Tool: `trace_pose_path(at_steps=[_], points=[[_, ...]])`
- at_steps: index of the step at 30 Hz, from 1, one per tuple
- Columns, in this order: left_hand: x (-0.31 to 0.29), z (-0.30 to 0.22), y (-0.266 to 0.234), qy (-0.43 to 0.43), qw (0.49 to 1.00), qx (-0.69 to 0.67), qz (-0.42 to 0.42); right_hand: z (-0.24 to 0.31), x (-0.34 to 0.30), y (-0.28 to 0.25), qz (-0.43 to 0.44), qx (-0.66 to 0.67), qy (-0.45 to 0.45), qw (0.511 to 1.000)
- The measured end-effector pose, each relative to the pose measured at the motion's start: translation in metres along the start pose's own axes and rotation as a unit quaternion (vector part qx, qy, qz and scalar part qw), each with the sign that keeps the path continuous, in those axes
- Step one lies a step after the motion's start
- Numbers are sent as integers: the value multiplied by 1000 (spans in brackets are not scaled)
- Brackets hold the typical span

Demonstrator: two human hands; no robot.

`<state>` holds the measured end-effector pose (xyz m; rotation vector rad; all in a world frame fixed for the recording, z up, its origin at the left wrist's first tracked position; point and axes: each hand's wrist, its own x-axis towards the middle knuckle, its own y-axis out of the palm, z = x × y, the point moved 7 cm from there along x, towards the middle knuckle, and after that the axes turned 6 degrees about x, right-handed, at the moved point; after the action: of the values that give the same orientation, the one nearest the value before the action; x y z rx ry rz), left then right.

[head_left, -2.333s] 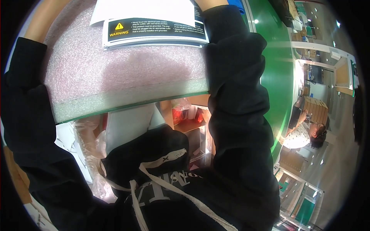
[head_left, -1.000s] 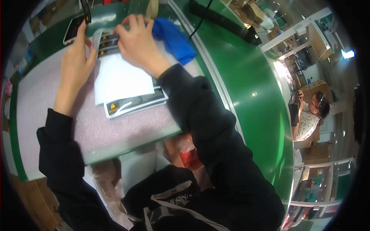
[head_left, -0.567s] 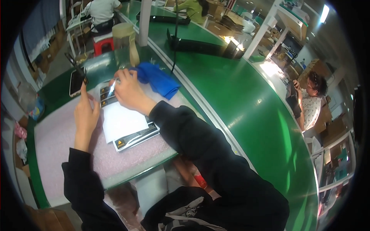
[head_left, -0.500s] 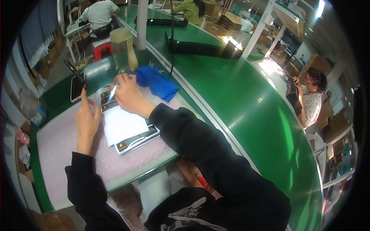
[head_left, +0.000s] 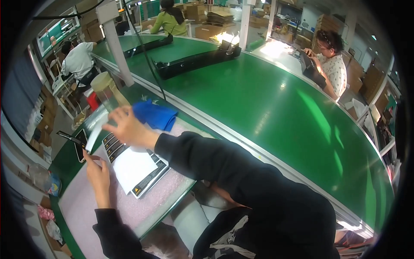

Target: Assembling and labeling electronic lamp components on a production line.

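Note:
My left hand (head_left: 99, 179) is closed, its thumb and forefinger pinching a thin black bar-like piece (head_left: 69, 137) that points up and left. My right hand (head_left: 128, 127), blurred by motion, has its fingers curled at the upper end of a pale strip (head_left: 94, 134). The strip's lower end reaches the left fingertips; whether it touches the black piece I cannot tell. Below the right hand lie sheets of black warning labels (head_left: 113, 145), with a blank white sheet (head_left: 134, 168) covering part of them. They rest on a pinkish foam mat (head_left: 172, 183).
A phone (head_left: 80, 146) lies beyond my left hand. A blue cloth (head_left: 155, 115) and a clear jar with a tan lid (head_left: 102, 82) stand past my right hand. On the green conveyor (head_left: 258, 103) sit long black housings (head_left: 198, 61). A co-worker (head_left: 330, 60) handles a dark part across it.
My right hand has lifted off the label sheets, drawing the pale strip toward the left hand's black piece. The view has swung right, showing more conveyor.

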<state>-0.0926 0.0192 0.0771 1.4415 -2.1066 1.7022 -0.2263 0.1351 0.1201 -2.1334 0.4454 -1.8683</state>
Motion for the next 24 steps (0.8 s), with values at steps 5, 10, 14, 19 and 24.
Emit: trace_pose_path(at_steps=[5,10,14,19,24], points=[[2,12,-2,14,999,-21,-25,-76,21,-83,-232,-20,86,969],[4,3,3,17,999,-29,-8,-253,-4,-111,-239,-158,441,851],[7,-1,21,50,998,-32,-23,-342,-89,-102,-107,-194,673,706],[7,-7,15,58,998,-5,-15,-359,-131,-51,-100,-76,768,628],[13,-39,18,68,997,-30,-18,-431,-149,-73,-69,-146,770,618]])
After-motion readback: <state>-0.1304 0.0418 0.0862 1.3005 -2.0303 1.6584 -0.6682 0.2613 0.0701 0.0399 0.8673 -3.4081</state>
